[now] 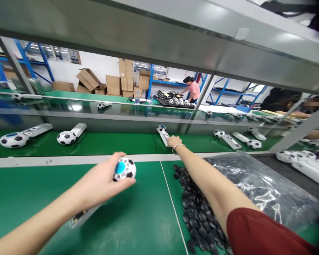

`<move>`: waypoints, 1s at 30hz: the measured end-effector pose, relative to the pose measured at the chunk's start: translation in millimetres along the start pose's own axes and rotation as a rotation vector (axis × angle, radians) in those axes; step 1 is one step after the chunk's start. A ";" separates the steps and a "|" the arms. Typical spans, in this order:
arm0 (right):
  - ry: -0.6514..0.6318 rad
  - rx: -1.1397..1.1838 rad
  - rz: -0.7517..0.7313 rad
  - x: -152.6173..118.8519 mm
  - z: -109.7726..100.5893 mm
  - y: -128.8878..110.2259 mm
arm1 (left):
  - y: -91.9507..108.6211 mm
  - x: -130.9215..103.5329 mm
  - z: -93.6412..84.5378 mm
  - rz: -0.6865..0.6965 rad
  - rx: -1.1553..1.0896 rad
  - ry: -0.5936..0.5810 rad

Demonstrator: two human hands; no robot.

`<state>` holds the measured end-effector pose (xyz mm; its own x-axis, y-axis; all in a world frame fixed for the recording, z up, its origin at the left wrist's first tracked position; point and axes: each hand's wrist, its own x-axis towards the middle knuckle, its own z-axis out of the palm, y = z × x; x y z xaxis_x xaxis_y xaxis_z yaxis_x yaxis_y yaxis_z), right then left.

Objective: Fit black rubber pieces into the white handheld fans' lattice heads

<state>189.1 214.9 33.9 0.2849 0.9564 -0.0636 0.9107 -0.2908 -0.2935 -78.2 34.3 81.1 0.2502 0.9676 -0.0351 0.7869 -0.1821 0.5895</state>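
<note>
My left hand grips a soccer-ball-patterned device above the green table. Its ball end has a blue disc, and its handle passes beneath my wrist. My right hand reaches over the green conveyor, its fingers on the white handle of a second ball device. Below my right forearm lies a heap of small black pieces. More ball devices rest on the conveyor, two on the left and several on the right.
Clear plastic sheeting covers part of the right side, beside a dark tray with more devices. A metal shelf hangs low overhead. A person in pink stands across the line; other people are at the right edge.
</note>
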 end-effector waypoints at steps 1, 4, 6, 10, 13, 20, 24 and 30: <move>0.005 0.004 -0.033 -10.4 -7.6 0.8 | 5.2 -2.5 10.1 0.003 0.000 -0.056; -0.068 0.027 -0.216 -56.4 -28.9 8.6 | 15.5 -1.1 38.3 0.043 0.047 -0.095; -0.164 0.057 -0.366 -97.2 -39.2 22.2 | 18.5 3.8 53.2 0.080 0.098 -0.061; -0.349 0.033 -0.746 -172.2 -42.3 64.0 | 21.3 13.6 78.1 0.080 0.161 -0.005; -0.196 -0.170 -0.681 -196.7 -26.9 90.3 | 25.0 17.3 94.3 0.070 0.253 0.005; -0.139 -0.233 -0.645 -186.9 4.6 102.8 | 5.9 15.9 81.6 0.135 0.121 -0.209; -0.099 -0.186 -0.660 -188.0 6.5 101.9 | -1.4 4.3 68.8 0.077 0.191 -0.247; -0.014 -0.123 -0.746 -187.8 16.8 99.0 | 25.0 -13.2 83.1 0.159 0.478 0.022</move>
<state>220.7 6.9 0.7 -0.4230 0.9008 0.0977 0.8876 0.4336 -0.1552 -14.9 2.5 29.2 0.3802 0.9238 0.0452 0.9115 -0.3826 0.1510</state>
